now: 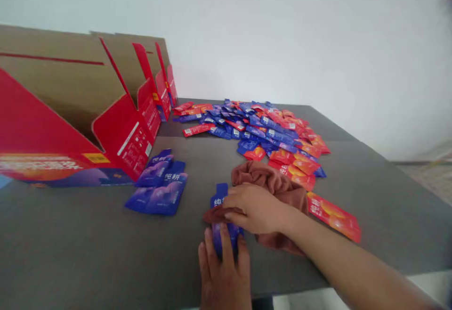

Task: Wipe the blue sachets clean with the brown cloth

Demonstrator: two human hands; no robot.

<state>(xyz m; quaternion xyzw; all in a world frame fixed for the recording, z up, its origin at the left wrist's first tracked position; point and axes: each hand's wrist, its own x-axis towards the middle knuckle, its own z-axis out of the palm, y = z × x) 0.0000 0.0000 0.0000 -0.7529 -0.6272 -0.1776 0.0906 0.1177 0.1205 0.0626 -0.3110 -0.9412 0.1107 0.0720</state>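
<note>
A blue pouch (218, 199) lies flat on the grey table near its front edge. My left hand (225, 267) rests on the lower part of this pouch, its fingers spread. Over the pouch's middle, my right hand (256, 208) is closed on a brown cloth (270, 178), pressing a fold of it against the pouch. The rest of the cloth lies bunched under and behind my right hand and wrist. Two blue pouches (165, 194) overlap to the left, beside a box. Right of the cloth lies a red-orange pouch (335, 216).
Open red cardboard boxes (123, 135) stand in a row along the left side of the grey table (106, 244). A large pile of blue and red-orange pouches (261, 126) spreads over the back. A white wall (247, 41) rises behind the table.
</note>
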